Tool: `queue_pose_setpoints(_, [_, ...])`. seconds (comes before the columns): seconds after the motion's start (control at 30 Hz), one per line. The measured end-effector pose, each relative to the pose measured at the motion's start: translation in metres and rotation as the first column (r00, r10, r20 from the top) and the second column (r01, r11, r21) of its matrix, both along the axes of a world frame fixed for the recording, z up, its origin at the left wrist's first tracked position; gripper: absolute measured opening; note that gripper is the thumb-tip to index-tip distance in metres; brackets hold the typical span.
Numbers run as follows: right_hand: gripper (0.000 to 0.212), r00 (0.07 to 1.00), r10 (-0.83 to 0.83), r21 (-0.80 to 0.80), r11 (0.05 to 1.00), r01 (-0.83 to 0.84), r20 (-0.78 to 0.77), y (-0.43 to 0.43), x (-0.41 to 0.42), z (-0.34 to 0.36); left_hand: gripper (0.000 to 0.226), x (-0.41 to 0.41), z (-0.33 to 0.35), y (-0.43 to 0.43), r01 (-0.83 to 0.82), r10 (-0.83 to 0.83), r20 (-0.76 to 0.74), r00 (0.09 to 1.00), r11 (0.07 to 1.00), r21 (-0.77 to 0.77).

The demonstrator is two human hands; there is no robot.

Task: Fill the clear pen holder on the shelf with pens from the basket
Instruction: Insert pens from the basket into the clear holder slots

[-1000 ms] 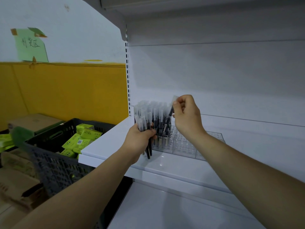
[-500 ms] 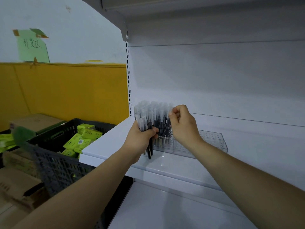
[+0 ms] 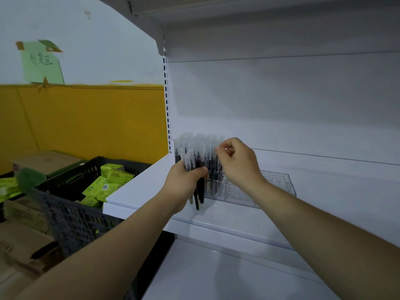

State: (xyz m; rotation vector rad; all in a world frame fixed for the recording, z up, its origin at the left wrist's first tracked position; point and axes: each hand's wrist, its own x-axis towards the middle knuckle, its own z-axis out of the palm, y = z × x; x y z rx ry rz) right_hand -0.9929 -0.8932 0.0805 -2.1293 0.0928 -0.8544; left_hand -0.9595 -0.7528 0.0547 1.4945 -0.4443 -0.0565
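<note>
Holder (image 3: 277, 185) on shelf (image 3: 138, 191), 9 o'clock end packed with pens (image 3: 201, 146), 3 o'clock cells bare | left hand (image 3: 184, 182) grips spare bundle (image 3: 195, 169) upright beside it, as ready stock | right hand (image 3: 240, 163) pinches one pen (image 3: 217, 161) by its top, likely seating it | basket (image 3: 71, 213) at 8 o'clock

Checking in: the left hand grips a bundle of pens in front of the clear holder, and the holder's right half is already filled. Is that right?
Not quite. The head view shows the left hand gripping the bundle of pens in front of the holder, but it is the holder's left half that is filled; the right half shows only empty slots.
</note>
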Motion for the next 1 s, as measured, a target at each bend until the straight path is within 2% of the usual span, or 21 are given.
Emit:
queue_pose_setpoints(0.17, [0.024, 0.991, 0.122, 0.017, 0.992, -0.121, -0.063, -0.004, -0.008, 0.012, 0.016, -0.007, 0.006, -0.01, 0.101, -0.1, 0.022, 0.995, 0.995, -0.007])
queue_pose_setpoints(0.3, [0.025, 0.997, 0.072, 0.019, 0.997, -0.072, -0.021, -0.008, -0.008, 0.014, 0.018, -0.008, 0.005, -0.02, 0.08, -0.082, -0.029, 0.996, 0.995, -0.062])
queue_pose_setpoints(0.43, [0.02, 0.984, 0.011, 0.324, 0.944, -0.068, 0.177, -0.024, -0.004, 0.028, 0.012, -0.005, 0.004, -0.019, 0.002, -0.019, -0.131, 0.991, 0.992, -0.123])
queue_pose_setpoints(0.47, [0.019, 0.98, -0.016, 0.359, 0.932, -0.059, 0.201, -0.03, -0.001, 0.031, 0.012, -0.005, 0.004, -0.018, -0.001, -0.021, -0.154, 0.988, 0.99, -0.143])
queue_pose_setpoints(0.53, [0.019, 0.977, -0.063, 0.352, 0.936, -0.014, 0.205, -0.041, 0.007, 0.033, 0.013, -0.004, 0.003, -0.016, -0.012, -0.016, -0.185, 0.983, 0.988, -0.151])
queue_pose_setpoints(0.73, [0.005, 0.991, -0.101, 0.288, 0.955, 0.071, 0.09, -0.049, 0.035, 0.02, 0.018, 0.001, 0.002, -0.017, -0.023, 0.003, -0.176, 0.984, 0.994, -0.108])
queue_pose_setpoints(0.87, [0.009, 0.994, -0.086, 0.27, 0.961, 0.065, 0.065, -0.05, 0.043, 0.013, 0.021, 0.007, 0.002, -0.016, -0.019, 0.008, -0.167, 0.986, 0.998, -0.067])
queue_pose_setpoints(1.0, [0.014, 0.997, -0.08, 0.174, 0.982, 0.076, 0.018, -0.051, 0.046, 0.006, 0.026, 0.008, 0.0, -0.016, 0.005, -0.013, -0.163, 0.987, 0.999, -0.049])
